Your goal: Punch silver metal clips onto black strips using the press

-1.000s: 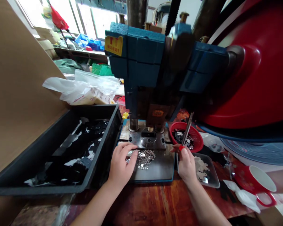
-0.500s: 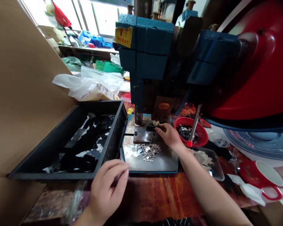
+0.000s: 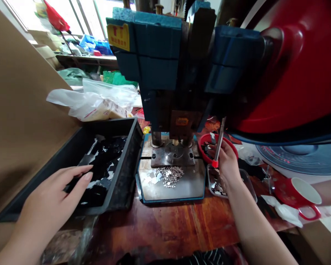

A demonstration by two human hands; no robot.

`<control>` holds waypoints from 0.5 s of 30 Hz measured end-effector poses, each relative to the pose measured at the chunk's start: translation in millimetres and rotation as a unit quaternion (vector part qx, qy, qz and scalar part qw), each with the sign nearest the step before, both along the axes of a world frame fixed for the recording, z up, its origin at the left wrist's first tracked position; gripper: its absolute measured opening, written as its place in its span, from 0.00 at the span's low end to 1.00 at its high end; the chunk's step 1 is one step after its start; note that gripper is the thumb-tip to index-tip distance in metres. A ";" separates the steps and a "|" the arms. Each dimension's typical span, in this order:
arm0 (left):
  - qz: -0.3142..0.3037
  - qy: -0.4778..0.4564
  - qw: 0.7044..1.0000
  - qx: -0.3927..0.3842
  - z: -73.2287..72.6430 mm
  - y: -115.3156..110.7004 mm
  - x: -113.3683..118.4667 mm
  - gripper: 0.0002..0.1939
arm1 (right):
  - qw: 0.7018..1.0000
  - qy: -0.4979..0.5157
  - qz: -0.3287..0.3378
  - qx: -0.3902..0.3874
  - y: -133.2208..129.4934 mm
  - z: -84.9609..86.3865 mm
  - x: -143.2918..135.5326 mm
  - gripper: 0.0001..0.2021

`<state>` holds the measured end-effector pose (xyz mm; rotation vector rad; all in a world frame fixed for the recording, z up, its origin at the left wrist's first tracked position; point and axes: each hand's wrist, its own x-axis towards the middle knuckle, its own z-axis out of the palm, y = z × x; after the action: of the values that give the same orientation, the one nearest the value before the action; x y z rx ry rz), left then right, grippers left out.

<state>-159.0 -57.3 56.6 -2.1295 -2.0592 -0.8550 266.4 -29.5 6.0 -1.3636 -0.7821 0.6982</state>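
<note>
My left hand [image 3: 55,197] hangs over the near left part of a black plastic bin [image 3: 131,158], fingers stretched out and thumb apart, with nothing visible in it. The bin contains many flat black pieces and some pale ones. My right hand [image 3: 228,162] reaches into a red basket [image 3: 233,144] of small black pieces. A metal rod [image 3: 220,141] with a red end crosses in front of its fingers, so their grip is hidden. Between the hands, a round steel die [image 3: 174,154] sits on the press base, with a pile of small shiny metal parts [image 3: 170,176] in front.
The blue press head [image 3: 154,55] and big red wheel [image 3: 298,73] rise over the work. A clear tray [image 3: 246,182] is beside my right forearm. A red mug [image 3: 285,193] stands farther right. A cardboard sheet [image 3: 22,110] walls off the left.
My right hand has moved from the die to the red basket, and the dark piece on the die is gone. My left hand has shifted left, over the bin. The view has shifted slightly.
</note>
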 end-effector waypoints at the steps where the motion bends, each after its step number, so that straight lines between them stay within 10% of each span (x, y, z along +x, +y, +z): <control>1: -0.001 0.006 1.000 -0.026 -3.2 2.4 -1.7 0.17 | 1.000 0.024 -0.002 0.003 -10.3 -3.5 -0.8 0.25; 6: -0.065 -0.015 0.982 -0.179 -20.1 16.6 -7.0 0.22 | 0.989 -0.123 0.071 -0.036 -72.7 -27.8 -39.2 0.19; 15: -0.052 -0.049 0.968 -0.240 -19.6 21.3 -3.1 0.25 | 0.864 -0.342 0.369 0.028 -129.9 -61.1 -111.0 0.13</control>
<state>-162.1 -36.0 36.9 -2.4908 -2.4246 -0.5118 155.4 -159.4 -55.1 -1.2397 -1.9469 0.7547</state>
